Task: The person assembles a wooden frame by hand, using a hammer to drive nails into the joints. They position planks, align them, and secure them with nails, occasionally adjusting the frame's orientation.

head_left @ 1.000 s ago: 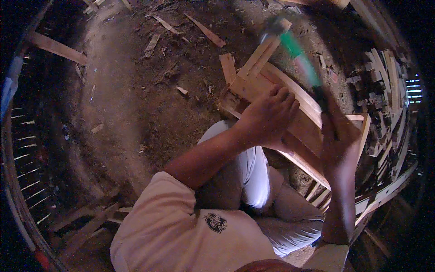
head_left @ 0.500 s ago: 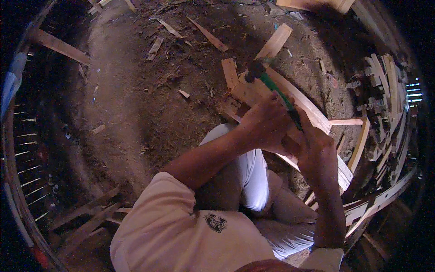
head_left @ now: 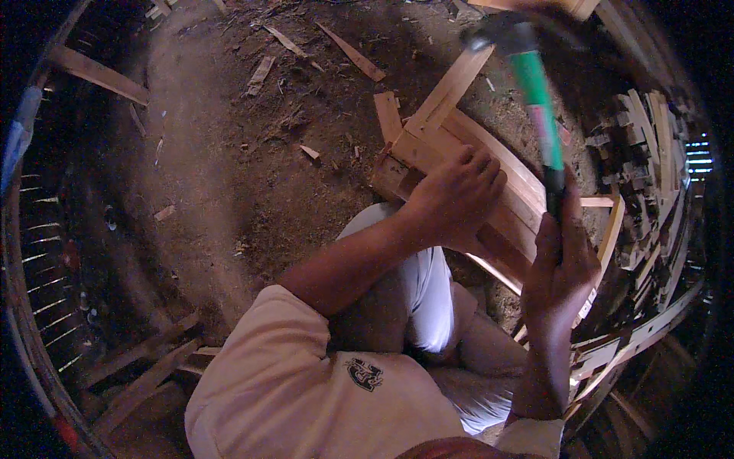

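A hammer (head_left: 537, 111) with a green and black handle is in my right hand (head_left: 562, 252), its fingers closed round the grip. Its dark head is raised beyond the wooden piece and smeared by motion. My left hand (head_left: 459, 195) is closed over the wooden frame (head_left: 505, 164), a long boxlike piece of pale planks beside my knee. Those fingers are curled, and what they pinch, if anything, is hidden. A plank (head_left: 451, 88) sticks out from the far end of the frame, and a shorter board (head_left: 388, 115) lies next to it.
Wood scraps, such as a thin pointed strip (head_left: 352, 52), litter the dirt floor (head_left: 199, 153). Stacked offcuts (head_left: 650, 153) stand at the right. A beam (head_left: 99, 75) crosses the far left, and planks (head_left: 153, 375) lie at the near left.
My right hand has moved right, away from my left hand, and the hammer has swung up and to the right. The left hand remains over the frame.
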Available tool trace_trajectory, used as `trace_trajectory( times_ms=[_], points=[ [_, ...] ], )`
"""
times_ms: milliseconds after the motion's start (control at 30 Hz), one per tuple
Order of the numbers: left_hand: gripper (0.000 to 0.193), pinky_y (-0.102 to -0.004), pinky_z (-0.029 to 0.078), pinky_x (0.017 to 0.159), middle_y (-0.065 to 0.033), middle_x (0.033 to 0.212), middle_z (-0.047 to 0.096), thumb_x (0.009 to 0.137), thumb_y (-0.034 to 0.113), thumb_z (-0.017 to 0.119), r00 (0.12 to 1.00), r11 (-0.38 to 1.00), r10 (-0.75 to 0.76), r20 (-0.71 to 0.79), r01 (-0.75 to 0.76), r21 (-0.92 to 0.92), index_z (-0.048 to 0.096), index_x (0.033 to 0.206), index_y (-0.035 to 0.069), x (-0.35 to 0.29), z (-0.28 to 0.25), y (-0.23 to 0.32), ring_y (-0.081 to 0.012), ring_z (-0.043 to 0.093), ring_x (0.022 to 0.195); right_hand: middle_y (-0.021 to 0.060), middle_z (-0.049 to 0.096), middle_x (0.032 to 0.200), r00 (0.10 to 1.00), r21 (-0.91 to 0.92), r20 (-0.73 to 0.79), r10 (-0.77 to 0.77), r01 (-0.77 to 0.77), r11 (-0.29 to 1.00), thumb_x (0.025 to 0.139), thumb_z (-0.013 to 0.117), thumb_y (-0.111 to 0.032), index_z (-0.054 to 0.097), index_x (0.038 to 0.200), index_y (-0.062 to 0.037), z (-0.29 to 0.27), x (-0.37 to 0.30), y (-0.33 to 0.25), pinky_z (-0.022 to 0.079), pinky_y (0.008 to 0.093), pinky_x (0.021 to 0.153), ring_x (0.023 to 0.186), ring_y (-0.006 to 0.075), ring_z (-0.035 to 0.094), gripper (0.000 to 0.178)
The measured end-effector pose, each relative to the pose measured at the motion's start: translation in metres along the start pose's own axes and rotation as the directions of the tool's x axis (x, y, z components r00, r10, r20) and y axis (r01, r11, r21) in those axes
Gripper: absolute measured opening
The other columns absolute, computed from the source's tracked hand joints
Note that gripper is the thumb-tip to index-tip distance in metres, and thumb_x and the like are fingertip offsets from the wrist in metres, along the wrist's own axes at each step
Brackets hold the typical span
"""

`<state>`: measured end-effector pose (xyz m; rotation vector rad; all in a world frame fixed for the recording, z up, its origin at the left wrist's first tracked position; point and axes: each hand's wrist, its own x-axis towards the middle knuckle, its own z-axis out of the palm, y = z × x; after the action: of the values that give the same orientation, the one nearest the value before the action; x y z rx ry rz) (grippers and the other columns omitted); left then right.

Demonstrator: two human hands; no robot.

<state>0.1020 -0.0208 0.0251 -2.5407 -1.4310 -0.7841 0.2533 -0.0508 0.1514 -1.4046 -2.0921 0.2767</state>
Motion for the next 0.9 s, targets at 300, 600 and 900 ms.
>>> trace_trajectory(
  times_ms=[300,600,900],
  points=[
    [0.099,-0.0438,0.040,0.101,-0.0164,0.106,0.062,0.059,0.084,0.065,0.999,0.995,0.029,0.031,-0.031,0.091,0.063,0.103,-0.004,-0.004,0.000,-0.001,-0.0326,0.056,0.112,0.0239,0.071,0.101,0.974,-0.105,0.202,-0.097,0.121,0.987,0.095,0.060,-0.004,0.053,0.145,-0.0045,-0.004,0.000,0.002,0.056,0.0406,0.076,0.089,0.0328,0.072,0.051],
    [0.098,-0.0448,0.039,0.105,-0.0173,0.109,0.062,0.057,0.082,0.067,0.997,0.999,0.047,-0.055,-0.048,-0.010,0.065,0.104,-0.004,-0.009,0.008,-0.001,-0.0327,0.055,0.114,0.0218,0.069,0.091,0.946,-0.002,0.264,-0.187,0.195,0.981,0.093,0.061,-0.001,0.052,0.148,-0.0086,0.000,-0.005,0.008,0.054,0.0401,0.072,0.081,0.0319,0.070,0.056],
    [0.100,-0.0464,0.036,0.111,-0.0209,0.116,0.062,0.056,0.081,0.071,0.998,0.996,0.003,-0.057,-0.008,-0.087,0.064,0.108,-0.005,-0.006,0.001,0.002,-0.0360,0.053,0.124,0.0223,0.069,0.089,0.938,-0.125,0.317,-0.144,0.191,0.974,0.093,0.058,-0.002,0.056,0.144,-0.0065,-0.003,-0.003,0.002,0.054,0.0424,0.071,0.078,0.0325,0.070,0.051]
  ],
)
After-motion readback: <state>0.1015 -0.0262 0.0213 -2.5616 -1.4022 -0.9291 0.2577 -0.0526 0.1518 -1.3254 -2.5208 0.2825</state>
